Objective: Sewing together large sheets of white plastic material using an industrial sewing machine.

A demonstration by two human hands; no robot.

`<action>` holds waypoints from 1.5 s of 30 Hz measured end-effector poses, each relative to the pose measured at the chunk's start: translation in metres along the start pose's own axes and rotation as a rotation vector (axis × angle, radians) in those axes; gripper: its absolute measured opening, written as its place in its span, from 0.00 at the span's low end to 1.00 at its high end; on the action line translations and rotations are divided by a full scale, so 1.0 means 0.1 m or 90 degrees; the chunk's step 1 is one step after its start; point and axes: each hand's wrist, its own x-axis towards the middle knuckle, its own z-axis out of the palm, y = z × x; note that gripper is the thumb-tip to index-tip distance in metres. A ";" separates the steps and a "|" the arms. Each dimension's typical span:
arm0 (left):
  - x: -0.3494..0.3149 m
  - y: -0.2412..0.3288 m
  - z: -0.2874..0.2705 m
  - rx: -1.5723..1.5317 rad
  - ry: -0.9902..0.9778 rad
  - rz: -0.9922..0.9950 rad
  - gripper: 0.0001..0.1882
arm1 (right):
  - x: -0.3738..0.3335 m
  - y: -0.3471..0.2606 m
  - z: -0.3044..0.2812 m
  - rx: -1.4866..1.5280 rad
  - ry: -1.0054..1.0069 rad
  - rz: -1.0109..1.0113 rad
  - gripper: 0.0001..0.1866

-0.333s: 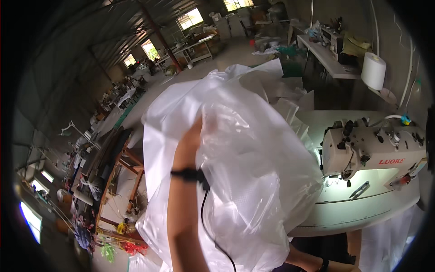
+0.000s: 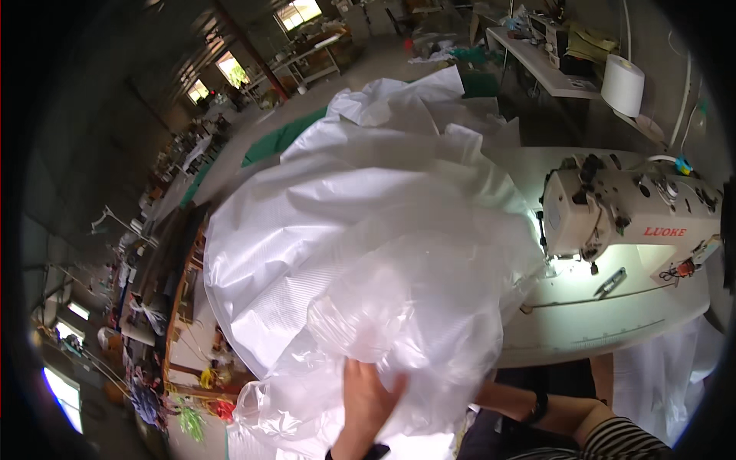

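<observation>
A large heap of white woven plastic sheeting with clear film fills the middle, bulging and creased, its right side reaching the needle end of a white sewing machine. Low in the middle, my left hand rests against the clear film, thumb apart and fingers stretched forward. Motion blurs those fingertips, and the film may partly cover them. My right forearm, with a dark wristband, comes in from the lower right. Its hand is hidden under the sheeting, so its fingers do not show.
Small snips lie on the machine's bed. A white thread cone stands behind it, near a side table. To the left is a wooden frame with red and green scraps below. More white sheeting hangs at the lower right.
My left hand has drawn back toward me from far up in the film. The sheeting has spread lower and wider to the left, and the view has shifted slightly.
</observation>
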 end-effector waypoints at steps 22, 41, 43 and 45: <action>1.62 -2.13 -0.51 -0.040 -0.215 -0.224 0.21 | -1.94 -1.08 -1.31 0.290 -0.044 0.281 0.22; -1.11 -2.58 -0.24 -0.065 0.155 -0.136 0.09 | -1.91 -0.94 -2.72 0.276 0.100 0.543 0.16; -1.18 -2.83 -0.11 0.115 0.226 -0.002 0.08 | -2.10 -1.00 -2.59 -0.506 0.248 0.265 0.15; -1.08 -2.51 -0.05 0.182 0.165 0.146 0.08 | -2.04 -1.32 -2.39 -0.426 0.320 0.031 0.16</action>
